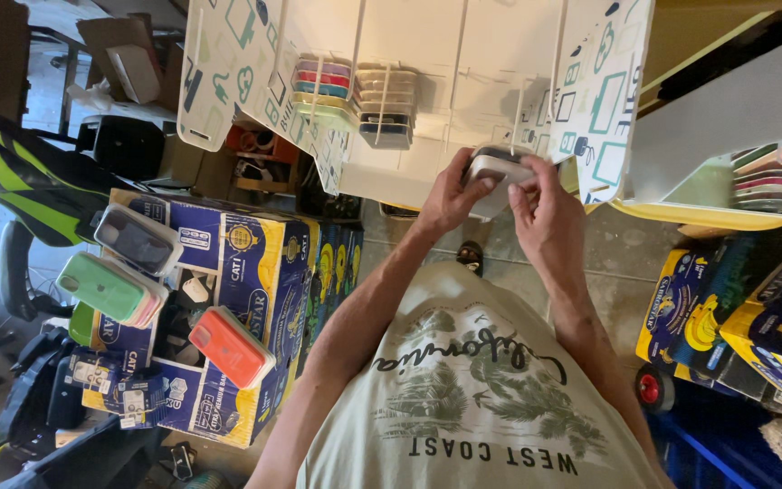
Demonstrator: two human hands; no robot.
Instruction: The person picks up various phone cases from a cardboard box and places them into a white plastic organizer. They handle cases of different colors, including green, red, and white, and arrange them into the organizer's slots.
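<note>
- Grey, rounded-corner phone case (497, 168), smooth plastic look, sits pinched between both hands up at the front edge of the white display rack (463, 63), just under its wire dividers.
- Left hand (450, 197): fingers curled round the case's left end, thumb on top – gripping it.
- Right hand (549, 213): fingertips clamped on the case's right end, thumb on the near edge – also gripping.
- Both forearms run up from the pale-green printed T-shirt (477, 389) at bottom centre.
- Rack behind the hands: two stacks of cases in wire slots – a pastel multi-colour stack (322, 86) and, just beside it, a beige-to-dark stack (386, 104). Rack side panels have teal icon print.
- Far right: another shelf w/ a stack of pink/dark cases (780, 177).
- Left of the person: blue-and-yellow cardboard boxes (246, 263), w/ loose cases lying on top – a dark case in clear packaging (138, 238), a mint-green case (101, 285) on a pinkish one, an orange-red case (228, 346).
- Lower right: more blue/yellow boxes (771, 326), a small red wheel (649, 388) near them.
- Grey tiled floor (626, 263) shows between rack & boxes.
</note>
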